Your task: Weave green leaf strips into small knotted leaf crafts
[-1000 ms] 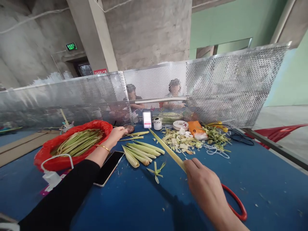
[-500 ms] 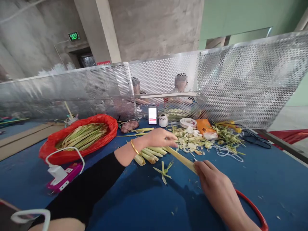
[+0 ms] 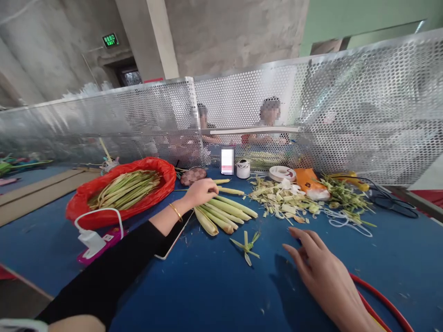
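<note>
My left hand [image 3: 202, 190] reaches over a pile of pale green stalks [image 3: 223, 214] on the blue table [image 3: 214, 286]. Its fingers curl around one stalk [image 3: 231, 190] that lies at the far edge of the pile. My right hand [image 3: 318, 267] rests open on the table with its fingers spread and holds nothing. A small knotted leaf piece [image 3: 247, 242] lies between the pile and my right hand. A phone [image 3: 173, 240] lies under my left forearm.
A red bag [image 3: 83, 207] of long green stalks sits at the left, a white charger [image 3: 90, 239] in front of it. Trimmings [image 3: 287, 200], a tape roll [image 3: 282, 173], an orange packet [image 3: 309, 182] and cables lie behind. A perforated metal screen [image 3: 346, 110] separates me from two people. A red hoop [image 3: 379, 297] lies by my right wrist.
My left hand took the long stalk from my right hand and carried it back left to the pile. My right hand let go and now lies flat and open.
</note>
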`<state>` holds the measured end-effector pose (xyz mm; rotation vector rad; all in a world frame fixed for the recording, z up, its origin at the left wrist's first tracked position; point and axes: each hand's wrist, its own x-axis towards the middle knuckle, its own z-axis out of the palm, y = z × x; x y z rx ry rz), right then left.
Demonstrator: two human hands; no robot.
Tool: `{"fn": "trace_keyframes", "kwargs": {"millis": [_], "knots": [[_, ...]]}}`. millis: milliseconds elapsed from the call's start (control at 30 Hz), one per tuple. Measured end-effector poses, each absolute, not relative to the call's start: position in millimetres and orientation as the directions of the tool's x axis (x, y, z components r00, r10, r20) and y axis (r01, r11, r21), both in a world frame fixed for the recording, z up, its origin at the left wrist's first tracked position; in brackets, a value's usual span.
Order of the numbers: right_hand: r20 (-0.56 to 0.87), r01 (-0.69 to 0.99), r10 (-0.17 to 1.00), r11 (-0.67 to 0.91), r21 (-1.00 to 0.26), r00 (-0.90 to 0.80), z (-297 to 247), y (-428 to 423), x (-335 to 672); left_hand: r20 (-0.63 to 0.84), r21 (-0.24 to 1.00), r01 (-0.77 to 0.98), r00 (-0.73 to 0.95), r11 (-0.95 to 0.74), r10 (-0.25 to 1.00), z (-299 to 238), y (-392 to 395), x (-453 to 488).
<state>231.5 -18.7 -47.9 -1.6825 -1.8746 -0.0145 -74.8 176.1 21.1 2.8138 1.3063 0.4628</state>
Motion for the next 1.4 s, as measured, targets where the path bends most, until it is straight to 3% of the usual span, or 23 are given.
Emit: {"fn": "trace_keyframes", "kwargs": {"millis": [100,500,767,967,1067,1167,1233,1267,1400], "knots": [[0.413,0.902,0.910,0.210,-0.377,-0.040,-53,-19,228,0.188,0.087,0.692,0.695,-0.717,0.694,1,159,-70],[0.378,0.894,0.923,0.231,-0.385,-0.075,-53,-18,228,0.138,-0.006,0.621,0.777,-0.784,0.614,-12,147,-50],[0.382,0.878,0.919,0.258,-0.404,-0.095,-55,-14,228,0.279,0.019,0.731,0.652,-0.682,0.705,3,138,-52],[0.387,0.814,0.919,0.277,-0.511,-0.069,-51,-15,229,0.396,0.077,0.709,0.623,-0.701,0.674,47,124,-54],[0.363,0.675,0.932,0.272,-0.686,-0.006,-43,-16,226,0.428,0.074,0.655,0.660,-0.752,0.617,63,101,-43],[0.195,0.274,0.978,0.169,-0.947,0.070,-27,-16,217,0.464,0.052,0.538,0.733,-0.841,0.498,61,68,-22],[0.035,-0.025,0.999,0.035,-0.999,0.019,-12,-18,208,0.524,0.049,0.470,0.739,-0.881,0.423,52,47,-9],[-0.020,-0.093,0.999,-0.024,-0.995,-0.038,-6,-19,202,0.547,0.055,0.461,0.728,-0.886,0.413,46,38,-3],[-0.064,-0.035,0.987,-0.070,-0.997,-0.145,4,-24,180,0.591,0.066,0.437,0.707,-0.897,0.388,25,24,5]]}}
